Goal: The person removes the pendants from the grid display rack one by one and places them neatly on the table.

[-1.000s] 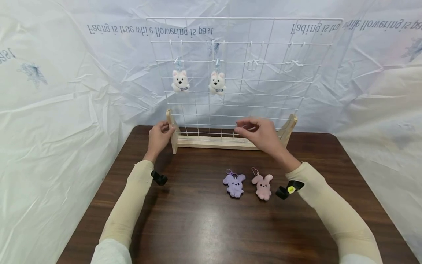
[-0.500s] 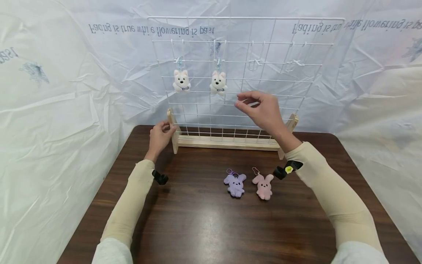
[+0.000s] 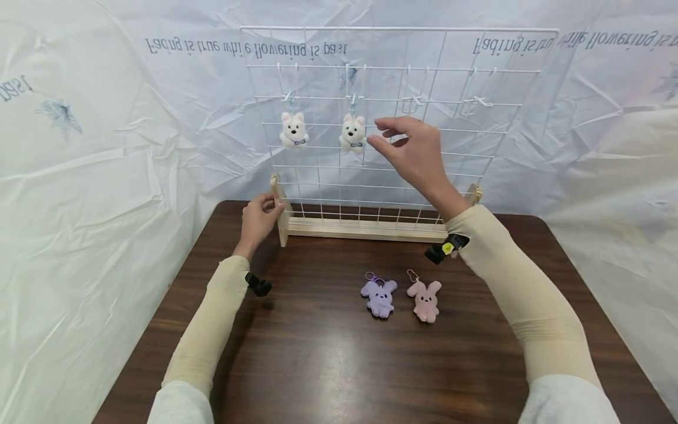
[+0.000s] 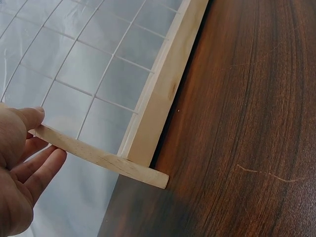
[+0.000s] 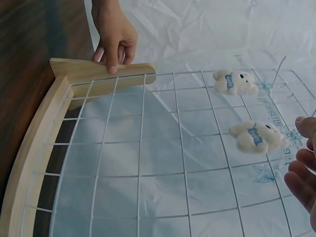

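Observation:
A white wire grid rack (image 3: 392,166) stands upright in a wooden base (image 3: 365,229). My left hand (image 3: 258,222) pinches the base's left end piece (image 4: 94,154) between thumb and fingers. Two white plush dog keychains hang on the grid's left half: an outer one (image 3: 293,131) and an inner one (image 3: 352,134). My right hand (image 3: 415,150) is raised in front of the grid just right of the inner dog, thumb and fingers apart with nothing between them. In the right wrist view its fingertips (image 5: 299,173) are near the inner dog (image 5: 259,137); whether they touch it I cannot tell.
On the dark wooden table (image 3: 318,353) lie a purple plush keychain (image 3: 379,299) and a pink plush bunny keychain (image 3: 425,301). Bare white hooks, one in the middle (image 3: 412,101) and one farther right (image 3: 477,102), are on the grid. White printed sheeting (image 3: 106,176) surrounds the table.
My right hand has risen from low before the grid and shifted slightly left, up beside the inner dog. My left hand keeps its hold on the wooden end piece.

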Demonstrator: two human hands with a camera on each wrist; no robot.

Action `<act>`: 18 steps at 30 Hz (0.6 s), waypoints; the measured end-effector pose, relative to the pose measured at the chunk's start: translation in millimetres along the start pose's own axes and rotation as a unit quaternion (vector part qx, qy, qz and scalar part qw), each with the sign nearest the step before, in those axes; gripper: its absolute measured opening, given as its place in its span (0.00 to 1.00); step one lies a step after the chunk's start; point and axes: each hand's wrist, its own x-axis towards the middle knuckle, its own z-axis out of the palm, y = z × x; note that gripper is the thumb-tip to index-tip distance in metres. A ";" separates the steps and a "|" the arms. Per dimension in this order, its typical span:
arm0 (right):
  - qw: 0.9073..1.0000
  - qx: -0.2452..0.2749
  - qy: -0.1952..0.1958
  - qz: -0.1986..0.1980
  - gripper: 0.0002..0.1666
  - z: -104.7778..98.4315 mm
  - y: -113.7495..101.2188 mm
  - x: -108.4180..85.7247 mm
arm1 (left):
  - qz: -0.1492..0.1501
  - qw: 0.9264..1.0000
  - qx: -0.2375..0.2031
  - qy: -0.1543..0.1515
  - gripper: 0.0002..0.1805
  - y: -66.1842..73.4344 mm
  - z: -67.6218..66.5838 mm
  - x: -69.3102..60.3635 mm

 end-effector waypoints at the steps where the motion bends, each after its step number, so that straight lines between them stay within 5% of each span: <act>1: 1.000 -0.002 0.006 -0.007 0.21 1.5 -0.7 2.7 | 0.000 1.000 -0.001 0.001 0.26 0.1 0.1 0.1; 18: 0.995 0.065 0.064 0.033 0.19 28.4 -1.7 30.2 | 0.001 1.000 0.007 0.008 0.24 -1.3 1.2 0.5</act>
